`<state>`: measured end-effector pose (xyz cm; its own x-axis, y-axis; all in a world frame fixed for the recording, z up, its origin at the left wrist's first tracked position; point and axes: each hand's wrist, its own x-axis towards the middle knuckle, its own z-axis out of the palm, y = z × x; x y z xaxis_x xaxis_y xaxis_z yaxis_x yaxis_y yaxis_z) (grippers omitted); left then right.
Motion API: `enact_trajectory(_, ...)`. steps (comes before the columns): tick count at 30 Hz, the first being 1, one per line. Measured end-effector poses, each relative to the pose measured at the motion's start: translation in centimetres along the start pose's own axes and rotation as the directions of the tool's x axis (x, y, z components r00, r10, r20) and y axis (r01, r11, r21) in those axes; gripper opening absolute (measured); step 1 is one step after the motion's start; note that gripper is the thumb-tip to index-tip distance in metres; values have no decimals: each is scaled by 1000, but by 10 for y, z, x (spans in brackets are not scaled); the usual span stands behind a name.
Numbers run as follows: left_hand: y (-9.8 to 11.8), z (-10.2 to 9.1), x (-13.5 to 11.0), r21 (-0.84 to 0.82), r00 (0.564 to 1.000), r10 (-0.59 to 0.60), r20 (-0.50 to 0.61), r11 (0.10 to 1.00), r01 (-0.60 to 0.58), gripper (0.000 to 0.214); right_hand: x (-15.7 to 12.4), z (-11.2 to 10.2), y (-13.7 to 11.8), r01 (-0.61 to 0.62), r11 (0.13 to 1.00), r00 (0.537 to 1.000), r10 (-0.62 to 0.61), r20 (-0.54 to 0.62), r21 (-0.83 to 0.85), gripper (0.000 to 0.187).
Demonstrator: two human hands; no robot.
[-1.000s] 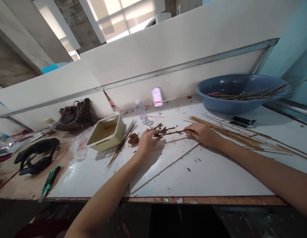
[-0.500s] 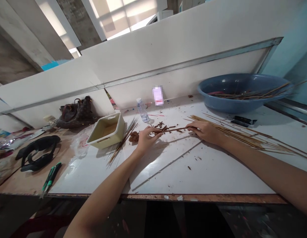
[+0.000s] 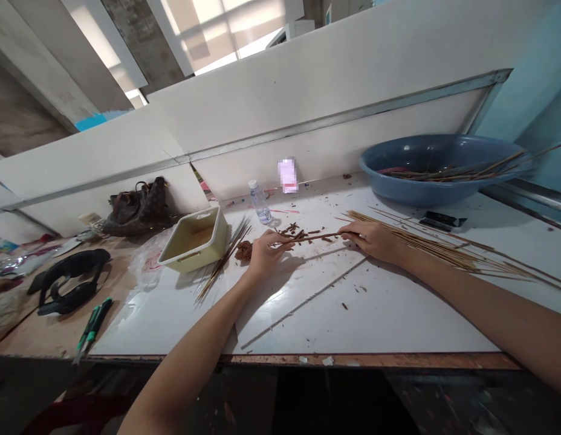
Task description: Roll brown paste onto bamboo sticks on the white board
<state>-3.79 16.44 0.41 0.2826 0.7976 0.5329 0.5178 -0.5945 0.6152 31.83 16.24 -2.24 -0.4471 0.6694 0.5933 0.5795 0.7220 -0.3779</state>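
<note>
Head view: left hand (image 3: 269, 254) and right hand (image 3: 373, 240) hold rough stick (image 3: 312, 238).

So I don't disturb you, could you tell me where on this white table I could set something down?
The largest free patch lies between your forearms and the table's front edge, with few crumbs. It's crowded around your left hand and right hand, among brown bits, and rightward, where long sticks lie below the blue basin.
</note>
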Motion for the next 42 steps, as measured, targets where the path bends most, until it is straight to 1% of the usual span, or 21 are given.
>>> enact_trajectory(4, -4, 1, 0, 8, 1000, 21, -8, 1000, -21, 18, 0, 0, -1, -8, 1000, 1000, 8, -2, 3, 29)
enact_trajectory(10, -9, 3, 1, 44, 992, 124, -36, 991, -123, 21, -1, 0, 0, -24, 1000, 1000, 24, 11, 10, 29)
enact_trajectory(14, -10, 4, 1, 50, 990, 125, -65, 991, -122, 27, -2, 0, 1, -25, 1000, 999, 25, 27, 3, 30)
enact_trajectory(18, -8, 3, 1, 72, 992, 120, -44, 991, -117, 12, -2, 1, 1, -32, 999, 999, 33, 20, -6, 31)
enact_trajectory(20, -7, 3, 2, 94, 990, 134, -38, 987, -130, 9, -2, 0, 0, -34, 999, 999, 34, 22, -6, 31)
enact_trajectory(26, -12, 2, 2, 134, 981, 195, -16, 972, -191, 9, -1, -2, -3, -47, 999, 998, 47, 37, -21, 33)
enact_trajectory(33, -16, 2, 4, 138, 976, 218, -18, 967, -213, 8, 0, -2, -3, -48, 999, 998, 48, 44, -13, 30)
enact_trajectory(34, -16, 2, 4, 139, 976, 217, -23, 967, -212, 10, 0, -2, -3, -51, 999, 998, 52, 44, -10, 30)
enact_trajectory(38, -17, 4, 3, 132, 978, 206, -21, 970, -202, 27, -1, -2, -4, -43, 999, 998, 43, 50, -3, 30)
enact_trajectory(42, -17, 6, 1, 118, 969, 246, 29, 961, -248, 15, -1, 2, -2, -10, 1000, 998, 11, 57, -7, 29)
